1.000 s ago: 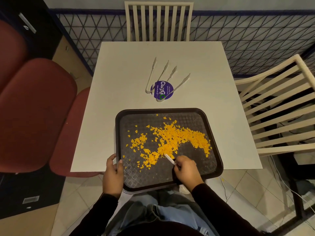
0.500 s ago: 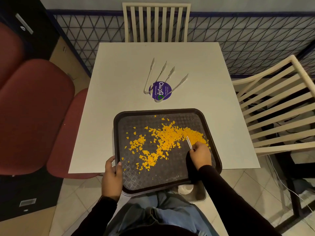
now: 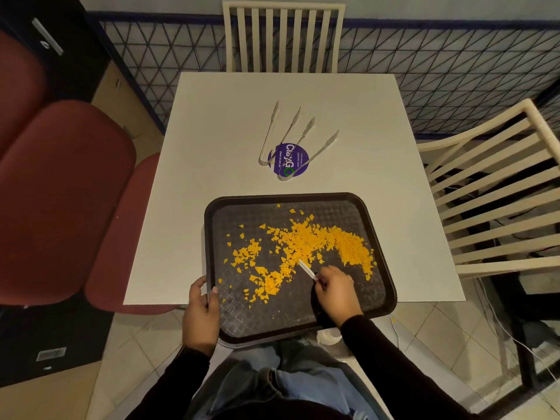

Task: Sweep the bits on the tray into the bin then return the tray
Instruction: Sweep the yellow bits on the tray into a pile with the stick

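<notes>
Left hand (image 3: 201,316) grips the near-left rim of the dark, rounded, textured tray (image 3: 272,313). Right hand (image 3: 336,294) pinches a thin white stick (image 3: 307,269) among jagged orange bits (image 3: 318,241) on the tray.

My right hand (image 3: 335,291) swings back from the right side of the tray (image 3: 208,237) toward its middle, and the white stick (image 3: 307,269) in my grip now meets the orange bits (image 3: 306,241) at their near edge

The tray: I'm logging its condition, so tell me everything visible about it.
The tray is dark, rectangular, plastic-looking, with a raised rim and textured floor. It rests on the table, its near end overhanging the edge. Orange bits litter its middle. The left hand grips its near-left rim; the right hand holds a white stick against the bits.
</notes>
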### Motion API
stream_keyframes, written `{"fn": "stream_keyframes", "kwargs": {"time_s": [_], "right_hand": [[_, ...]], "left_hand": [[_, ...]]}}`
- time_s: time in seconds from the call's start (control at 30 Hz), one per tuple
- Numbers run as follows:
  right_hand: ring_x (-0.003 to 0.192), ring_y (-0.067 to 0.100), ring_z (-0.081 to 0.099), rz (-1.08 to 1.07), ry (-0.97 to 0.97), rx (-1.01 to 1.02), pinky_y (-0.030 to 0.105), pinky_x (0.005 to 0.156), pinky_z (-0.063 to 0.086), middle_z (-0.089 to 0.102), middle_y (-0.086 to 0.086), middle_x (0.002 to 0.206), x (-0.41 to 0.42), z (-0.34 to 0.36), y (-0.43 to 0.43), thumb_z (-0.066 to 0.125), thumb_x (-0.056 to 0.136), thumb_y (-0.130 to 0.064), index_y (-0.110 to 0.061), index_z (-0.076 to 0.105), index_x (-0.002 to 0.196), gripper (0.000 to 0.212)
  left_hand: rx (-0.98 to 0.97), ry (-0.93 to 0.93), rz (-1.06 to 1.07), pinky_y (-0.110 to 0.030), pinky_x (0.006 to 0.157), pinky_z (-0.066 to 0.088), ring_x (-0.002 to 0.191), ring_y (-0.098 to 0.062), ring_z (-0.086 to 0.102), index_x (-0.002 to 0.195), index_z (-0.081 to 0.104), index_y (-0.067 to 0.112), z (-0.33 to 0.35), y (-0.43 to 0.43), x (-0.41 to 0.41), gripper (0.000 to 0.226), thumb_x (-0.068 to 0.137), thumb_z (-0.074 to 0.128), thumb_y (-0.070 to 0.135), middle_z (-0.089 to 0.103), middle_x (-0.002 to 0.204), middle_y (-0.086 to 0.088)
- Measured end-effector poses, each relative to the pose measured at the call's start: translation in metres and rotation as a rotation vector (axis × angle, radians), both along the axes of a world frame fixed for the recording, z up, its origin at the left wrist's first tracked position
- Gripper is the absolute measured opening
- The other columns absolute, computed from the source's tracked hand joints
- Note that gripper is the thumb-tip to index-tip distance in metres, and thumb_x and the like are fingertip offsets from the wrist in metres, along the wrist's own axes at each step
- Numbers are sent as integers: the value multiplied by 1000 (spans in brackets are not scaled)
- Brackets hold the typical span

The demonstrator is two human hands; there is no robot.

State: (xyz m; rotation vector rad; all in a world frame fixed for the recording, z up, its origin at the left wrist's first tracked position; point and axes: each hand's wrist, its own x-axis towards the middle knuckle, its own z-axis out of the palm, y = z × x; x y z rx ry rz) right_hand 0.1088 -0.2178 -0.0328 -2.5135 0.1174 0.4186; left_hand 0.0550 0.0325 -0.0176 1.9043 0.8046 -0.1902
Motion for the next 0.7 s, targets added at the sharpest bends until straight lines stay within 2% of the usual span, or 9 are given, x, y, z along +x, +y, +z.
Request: {"fn": "stream_keyframes", "kwargs": {"time_s": [0.07, 0.13, 0.27, 0.37, 0.47, 0.57, 0.63, 0.7], "right_hand": [[74, 23, 54, -67, -6, 5, 36, 77, 44, 58, 6, 80, 14, -1, -4, 55, 85, -6, -10, 62, 78, 11], [71, 24, 54, -122, 5, 7, 33, 72, 47, 60, 9, 79, 28, -2, -11, 54, 86, -6, -8, 62, 78, 12], [75, 33, 60, -278, 45, -6, 30, 67, 42, 58, 11, 72, 50, -7, -30, 54, 84, -4, -10, 56, 72, 13], [82, 36, 62, -360, 72, -7, 32, 71, 43, 65, 19, 83, 58, -11, -39, 54, 83, -4, -11, 53, 74, 12], [84, 35, 62, -345, 70, -16, 34, 74, 45, 67, 18, 87, 56, -5, -39, 56, 84, -6, -7, 59, 80, 5], [82, 33, 63, -316, 38, 22, 35, 75, 48, 67, 14, 84, 41, 4, -30, 56, 84, -8, -11, 59, 79, 8], [80, 30, 60, -277, 24, 52, 35, 75, 46, 63, 9, 79, 22, 10, -22, 57, 84, -9, -18, 55, 73, 15], [80, 23, 57, -155, 23, 26, 37, 84, 39, 60, 2, 79, 1, 14, -13, 57, 85, -12, -22, 53, 72, 17]], "left_hand": [[-4, -7, 4, -49, 90, 52, 100, -30, 64, 131, 37, 25, 0, -1, 0, 38, 95, 42, 34, 69, 104, -14], [2, -16, 4, -47, 88, 52, 96, -30, 65, 132, 37, 23, 2, -2, 0, 38, 95, 43, 32, 69, 96, -11], [7, -15, 3, -46, 87, 52, 96, -30, 64, 133, 37, 22, 4, -2, 1, 39, 95, 43, 31, 68, 98, -11], [9, -11, 1, -46, 87, 53, 96, -31, 64, 133, 37, 22, 4, -3, 1, 39, 95, 43, 31, 67, 97, -9], [19, -17, -4, -44, 87, 52, 97, -30, 64, 133, 37, 21, 6, -3, 1, 39, 95, 43, 31, 66, 96, -8], [10, -19, 10, -46, 88, 52, 99, -30, 64, 132, 38, 22, 4, -2, 2, 38, 95, 43, 31, 68, 102, -13], [9, -7, 17, -48, 88, 53, 100, -31, 65, 132, 37, 23, 3, -2, 2, 39, 95, 43, 32, 69, 105, -15], [19, -8, 17, -46, 86, 54, 97, -31, 66, 132, 37, 23, 2, -2, 1, 39, 95, 43, 33, 70, 103, -14]]}}
